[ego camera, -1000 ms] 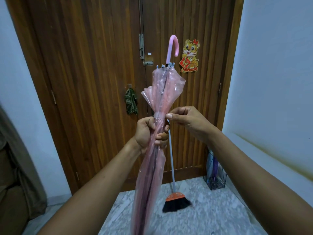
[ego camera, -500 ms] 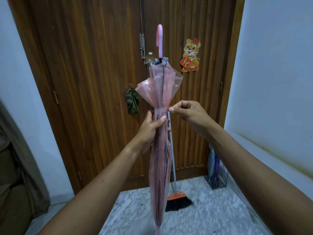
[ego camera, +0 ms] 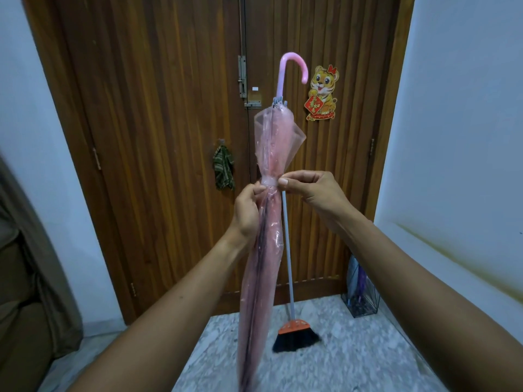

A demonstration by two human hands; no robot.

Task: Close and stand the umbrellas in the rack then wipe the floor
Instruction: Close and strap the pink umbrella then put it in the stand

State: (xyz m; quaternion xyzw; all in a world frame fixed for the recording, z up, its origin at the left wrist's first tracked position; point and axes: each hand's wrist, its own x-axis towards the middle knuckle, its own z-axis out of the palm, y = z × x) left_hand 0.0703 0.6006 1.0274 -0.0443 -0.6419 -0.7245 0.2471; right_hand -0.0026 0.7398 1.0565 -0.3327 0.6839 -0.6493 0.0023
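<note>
Pink see-through umbrella (ego camera: 268, 236), folded, hangs near upright before the door (ego camera: 169, 137), hooked handle (ego camera: 293, 66) topmost and tip down past the lower edge. Your left grip (ego camera: 247, 210) and right grip (ego camera: 314, 190) both pinch its tied waist, fingers curled. Writing on the tiger sticker (ego camera: 322, 93) is too small to read.

Home entryway. Wooden double door (ego camera: 169, 137) with latch (ego camera: 242, 77) and tiger sticker (ego camera: 322, 93); cloth (ego camera: 223, 171) hung on it; broom (ego camera: 294, 335) leaning against it; wire rack (ego camera: 365, 304) in right corner; marble-pattern floor (ego camera: 353, 357).
</note>
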